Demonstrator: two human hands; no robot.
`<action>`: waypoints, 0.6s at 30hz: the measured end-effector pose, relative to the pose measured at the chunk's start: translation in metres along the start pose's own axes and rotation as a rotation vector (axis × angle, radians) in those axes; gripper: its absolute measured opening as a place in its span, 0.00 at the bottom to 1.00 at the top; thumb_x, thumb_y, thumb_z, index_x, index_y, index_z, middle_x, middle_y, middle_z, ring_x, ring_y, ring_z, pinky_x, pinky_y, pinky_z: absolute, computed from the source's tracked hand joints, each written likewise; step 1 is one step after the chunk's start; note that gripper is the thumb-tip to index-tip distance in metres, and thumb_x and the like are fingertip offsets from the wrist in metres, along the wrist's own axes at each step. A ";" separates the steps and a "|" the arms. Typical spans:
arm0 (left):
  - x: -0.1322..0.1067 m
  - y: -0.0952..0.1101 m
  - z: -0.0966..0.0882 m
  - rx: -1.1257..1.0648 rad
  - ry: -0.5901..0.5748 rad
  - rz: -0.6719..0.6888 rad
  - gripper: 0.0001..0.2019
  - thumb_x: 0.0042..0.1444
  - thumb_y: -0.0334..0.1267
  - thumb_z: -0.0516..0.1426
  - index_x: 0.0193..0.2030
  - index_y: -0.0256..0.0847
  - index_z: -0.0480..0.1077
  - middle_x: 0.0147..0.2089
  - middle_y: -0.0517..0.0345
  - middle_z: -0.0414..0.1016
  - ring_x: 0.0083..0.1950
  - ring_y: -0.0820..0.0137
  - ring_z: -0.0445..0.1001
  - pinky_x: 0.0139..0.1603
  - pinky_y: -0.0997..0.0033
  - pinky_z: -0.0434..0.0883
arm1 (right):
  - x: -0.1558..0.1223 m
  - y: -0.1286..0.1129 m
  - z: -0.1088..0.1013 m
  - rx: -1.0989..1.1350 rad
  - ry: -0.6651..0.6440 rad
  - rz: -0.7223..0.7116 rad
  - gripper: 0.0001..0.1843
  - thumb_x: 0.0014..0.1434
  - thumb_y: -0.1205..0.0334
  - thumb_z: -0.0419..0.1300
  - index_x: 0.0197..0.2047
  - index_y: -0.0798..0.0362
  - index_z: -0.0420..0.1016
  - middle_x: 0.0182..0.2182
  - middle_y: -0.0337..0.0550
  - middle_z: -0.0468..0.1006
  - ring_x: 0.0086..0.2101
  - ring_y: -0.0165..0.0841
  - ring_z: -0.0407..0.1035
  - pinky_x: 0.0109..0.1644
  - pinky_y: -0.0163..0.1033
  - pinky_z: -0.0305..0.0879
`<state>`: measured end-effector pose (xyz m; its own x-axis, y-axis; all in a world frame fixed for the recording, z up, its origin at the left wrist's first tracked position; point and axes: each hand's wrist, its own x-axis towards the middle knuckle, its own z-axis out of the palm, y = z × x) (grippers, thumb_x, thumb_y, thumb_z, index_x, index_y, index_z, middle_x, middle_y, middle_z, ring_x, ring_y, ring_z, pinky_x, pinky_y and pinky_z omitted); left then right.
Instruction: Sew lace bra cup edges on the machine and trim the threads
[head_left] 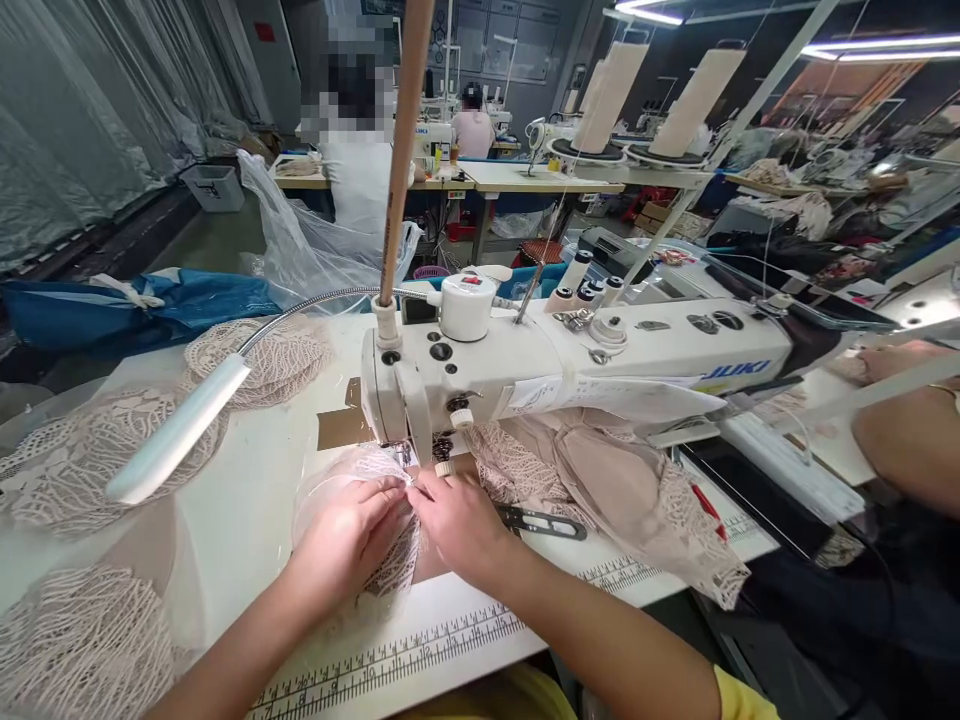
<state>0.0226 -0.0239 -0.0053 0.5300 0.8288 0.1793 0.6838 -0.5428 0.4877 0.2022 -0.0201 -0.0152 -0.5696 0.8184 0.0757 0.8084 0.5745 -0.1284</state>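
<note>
Both my hands work at a piece of beige lace fabric (397,560) just in front of the needle of a white sewing machine (480,370). My left hand (349,530) has its fingers closed on the lace, left of the presser foot (405,455). Close beside it, my right hand (457,520) pinches the same fabric near the foot; the fingertips of the two hands almost meet. A sheer part of the fabric spreads behind my left hand. Right of my right hand lies a dark slotted metal piece (547,523), partly under lace.
Stacked lace pieces (255,360) and more lace (82,630) lie at the left under a lit lamp (180,430). Beige cups with lace (615,470) lie at the right. A ruler strip (420,650) runs along the front edge. A person's arm (907,430) shows at the far right.
</note>
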 end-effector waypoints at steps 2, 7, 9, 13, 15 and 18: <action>0.001 -0.011 0.009 0.115 0.068 0.096 0.15 0.65 0.38 0.48 0.50 0.40 0.72 0.53 0.48 0.75 0.46 0.62 0.74 0.43 0.62 0.75 | 0.003 0.000 0.003 -0.021 0.033 0.018 0.13 0.65 0.71 0.50 0.45 0.55 0.74 0.38 0.49 0.75 0.40 0.38 0.66 0.41 0.40 0.64; 0.009 -0.027 0.020 0.190 0.107 0.156 0.16 0.65 0.37 0.48 0.52 0.39 0.73 0.54 0.46 0.75 0.42 0.62 0.75 0.40 0.61 0.76 | 0.010 0.000 -0.002 -0.019 -0.004 0.091 0.16 0.63 0.71 0.51 0.51 0.54 0.72 0.38 0.51 0.75 0.42 0.41 0.65 0.40 0.42 0.65; 0.014 -0.030 0.019 0.205 0.111 0.172 0.15 0.65 0.35 0.48 0.51 0.38 0.73 0.54 0.45 0.75 0.43 0.62 0.74 0.41 0.60 0.76 | 0.013 0.000 -0.006 -0.019 -0.012 0.114 0.18 0.62 0.72 0.52 0.53 0.54 0.71 0.40 0.52 0.75 0.42 0.41 0.66 0.42 0.42 0.65; 0.021 -0.033 0.014 0.219 0.111 0.200 0.14 0.65 0.33 0.49 0.46 0.33 0.75 0.51 0.42 0.76 0.46 0.59 0.72 0.45 0.59 0.74 | 0.015 0.001 -0.008 -0.020 -0.010 0.124 0.20 0.60 0.73 0.53 0.54 0.52 0.71 0.46 0.51 0.74 0.43 0.40 0.66 0.44 0.41 0.65; 0.023 -0.035 0.013 0.222 0.110 0.213 0.14 0.64 0.32 0.49 0.43 0.32 0.75 0.49 0.41 0.77 0.46 0.59 0.72 0.45 0.59 0.73 | 0.015 0.002 -0.007 -0.021 -0.011 0.116 0.21 0.59 0.74 0.53 0.54 0.52 0.71 0.47 0.51 0.74 0.43 0.40 0.66 0.43 0.41 0.65; 0.025 -0.035 0.011 0.224 0.103 0.228 0.13 0.64 0.32 0.49 0.41 0.33 0.75 0.45 0.43 0.79 0.44 0.60 0.72 0.44 0.60 0.73 | 0.014 0.002 -0.005 -0.012 -0.014 0.104 0.21 0.59 0.74 0.53 0.54 0.53 0.71 0.45 0.51 0.75 0.43 0.40 0.67 0.42 0.40 0.65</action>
<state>0.0169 0.0144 -0.0274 0.6365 0.6855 0.3535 0.6525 -0.7230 0.2269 0.1968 -0.0074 -0.0095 -0.4844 0.8735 0.0485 0.8650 0.4865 -0.1229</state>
